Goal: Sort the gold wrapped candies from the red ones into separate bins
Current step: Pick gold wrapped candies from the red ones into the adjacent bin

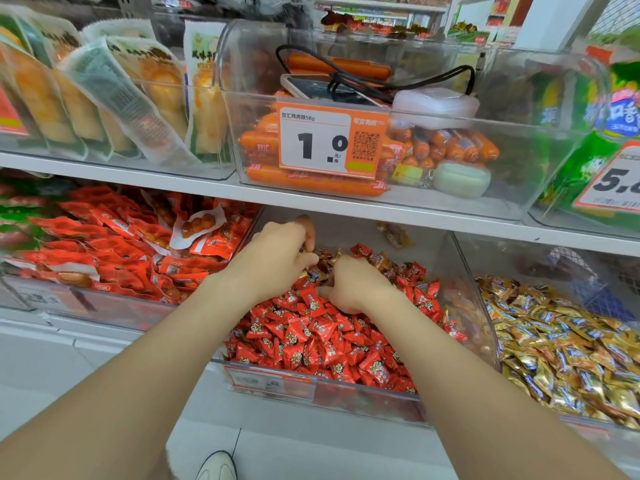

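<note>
A clear middle bin (446, 271) on the lower shelf holds a heap of red wrapped candies (311, 337), with several gold wrapped candies (346, 258) mixed in at its back. The clear bin to its right (485, 306) is full of gold wrapped candies (561, 344). Both my hands are deep in the middle bin. My left hand (280, 254) has its fingers curled round gold candies at the back. My right hand (353, 285) lies just right of it, its fingers curled down into the pile among gold and red pieces; what it holds is hidden.
A left bin (41, 299) holds red snack packets. The shelf above (311, 202) carries a bin of orange sausages with a price tag (330, 140), a phone and cable, and a white case. One stray gold candy (394, 233) lies at the middle bin's rear. My shoe (218, 465) shows below.
</note>
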### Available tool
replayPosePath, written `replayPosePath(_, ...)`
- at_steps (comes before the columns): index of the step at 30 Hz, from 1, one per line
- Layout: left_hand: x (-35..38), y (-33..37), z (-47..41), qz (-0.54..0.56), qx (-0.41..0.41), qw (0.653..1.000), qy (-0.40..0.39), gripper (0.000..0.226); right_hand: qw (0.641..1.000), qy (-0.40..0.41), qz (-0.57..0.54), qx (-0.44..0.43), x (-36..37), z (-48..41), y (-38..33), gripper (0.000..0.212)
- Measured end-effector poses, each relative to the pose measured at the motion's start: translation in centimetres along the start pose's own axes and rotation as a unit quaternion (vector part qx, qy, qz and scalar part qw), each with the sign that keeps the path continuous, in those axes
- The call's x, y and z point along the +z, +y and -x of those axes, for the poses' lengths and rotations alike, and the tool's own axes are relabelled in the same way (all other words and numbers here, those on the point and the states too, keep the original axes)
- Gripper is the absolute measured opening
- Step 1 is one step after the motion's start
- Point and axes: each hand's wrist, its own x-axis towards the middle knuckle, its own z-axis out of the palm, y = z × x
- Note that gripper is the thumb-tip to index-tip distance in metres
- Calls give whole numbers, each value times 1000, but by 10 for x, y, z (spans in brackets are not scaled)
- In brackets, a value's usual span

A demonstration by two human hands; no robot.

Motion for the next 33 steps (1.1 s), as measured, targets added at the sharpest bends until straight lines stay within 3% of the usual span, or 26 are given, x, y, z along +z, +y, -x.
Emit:
replayPosePath(3, -1, 2, 4, 18, -17, 1000, 5, 18, 999, -19, -25, -27, -4, -2, 2, 31)
replayPosePath(10, 0, 1, 9, 27, -51, 998, 3, 10, 988, 31, -147, -46, -36, 23, 21, 31)
replayPosePath(13, -3, 4, 10, 76, -43, 996, -36, 32, 978, 57, -188, -67, -55, 55, 28, 28)
replayPosePath(17, -3, 24, 16, 215, -55, 967, -122, 22, 950, 59, -294, -82, -68, 95, 44, 26)
replayPosePath(21, 0, 61, 26, 287, -60, 947, -134, 7, 930, 6, -366, -45, -90, 137, 73, 38)
replayPosePath(23, 5, 87, 35, 306, -57, 939, -148, 11, 898, -39, -436, -44, -101, 160, 100, 46)
replayPosePath(25, 12, 117, 45, 333, -45, 926, -170, 13, 874, -35, -483, -34, -104, 181, 135, 42)
replayPosePath(28, 32, 160, 55, 352, -8, 921, -169, 11, 892, 116, -433, 53, -95, 200, 198, 44)
replayPosePath(30, 48, 187, 56, 359, 25, 922, -140, 10, 910, 251, -310, 112, -85, 208, 238, 40)
replayPosePath(31, 57, 201, 54, 362, 43, 923, -123, 9, 919, 287, -235, 130, -80, 212, 255, 35)
replayPosePath(33, 74, 227, 49, 322, 94, 939, -80, 8, 936, 285, -157, 136, -69, 215, 278, 25)
